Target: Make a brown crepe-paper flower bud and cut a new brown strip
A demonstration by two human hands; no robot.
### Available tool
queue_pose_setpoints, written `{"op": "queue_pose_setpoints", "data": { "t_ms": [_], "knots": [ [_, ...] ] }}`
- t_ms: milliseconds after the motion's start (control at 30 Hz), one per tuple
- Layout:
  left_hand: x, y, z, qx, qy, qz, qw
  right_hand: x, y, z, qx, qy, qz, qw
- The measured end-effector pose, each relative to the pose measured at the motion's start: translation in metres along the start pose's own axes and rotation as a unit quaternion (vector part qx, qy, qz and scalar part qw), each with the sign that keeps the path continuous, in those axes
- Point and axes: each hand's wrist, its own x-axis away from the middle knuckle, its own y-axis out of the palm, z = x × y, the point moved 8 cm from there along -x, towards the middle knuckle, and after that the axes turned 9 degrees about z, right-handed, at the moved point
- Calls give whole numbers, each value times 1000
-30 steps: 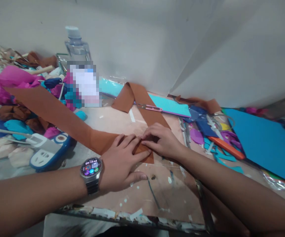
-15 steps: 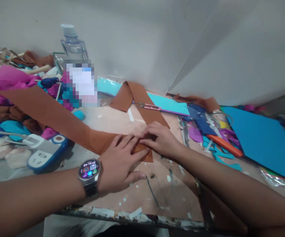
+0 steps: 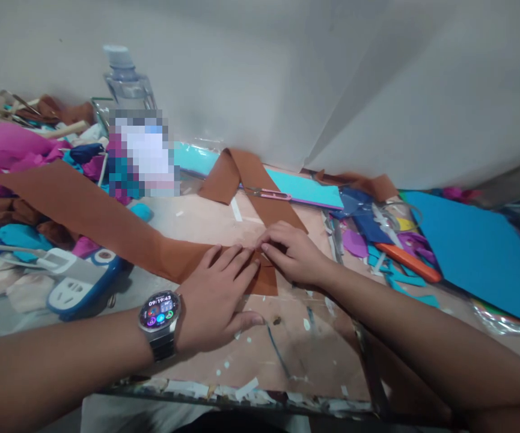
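A long brown strip point(image 3: 124, 237), paper or cloth, runs from the pile at the left to the middle of the work board point(image 3: 260, 355). My left hand point(image 3: 219, 294) lies on its right end with fingers stretched out and pressing it down; a watch point(image 3: 160, 311) is on that wrist. Beside its fingertips, my right hand point(image 3: 293, 252) pinches at the strip's upper edge; what lies between thumb and finger is hidden. Behind my hands lies a second, folded brown strip point(image 3: 260, 180), with pink-handled thread snips point(image 3: 271, 193) resting across it.
A clear bottle point(image 3: 127, 84) and a blurred-out phone point(image 3: 145, 153) stand at the back left. Crumpled coloured scraps point(image 3: 14, 147) and a blue power socket point(image 3: 82, 288) fill the left. An orange-handled cutter point(image 3: 408, 262) and a blue sheet point(image 3: 480, 258) lie right.
My left hand's fingers have drawn slightly closer together. The right thumb and finger have shifted a little up along the strip's edge. The view has moved slightly.
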Motion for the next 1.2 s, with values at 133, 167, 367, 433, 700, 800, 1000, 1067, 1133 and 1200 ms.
{"op": "queue_pose_setpoints", "data": {
  "t_ms": [133, 167, 367, 433, 700, 800, 1000, 1067, 1133, 1200],
  "knots": [
    [0, 0, 0, -1, -3, -6, 1000, 1, -4, -6, -30, -20, -38, 999],
    [0, -1, 0, -2, -3, -5, 1000, 2, -4, -9, -34, -33, -54, 997],
    [-1, 0, -3, -12, -6, 3, 1000, 4, -3, -21, 27, -113, -90, 989],
    [-1, 0, -4, -15, -10, 2, 1000, 5, -3, -23, 57, -135, -77, 986],
    [-1, -2, -2, -24, -8, 1, 1000, 9, 1, -21, 103, -156, -54, 981],
    [-1, -1, -2, -31, -14, -2, 999, 9, 2, -20, 97, -152, -60, 982],
    [-2, -2, -4, -33, -12, 5, 999, 10, 3, -18, 84, -153, -61, 983],
    [-1, -3, -4, -33, -10, 10, 999, 10, 3, -18, 80, -153, -57, 983],
    [-1, -2, -5, -34, -10, 12, 999, 10, 3, -17, 75, -154, -56, 984],
    [-1, -2, -6, -35, -11, 11, 999, 10, 2, -17, 68, -154, -57, 984]
  ]
}}
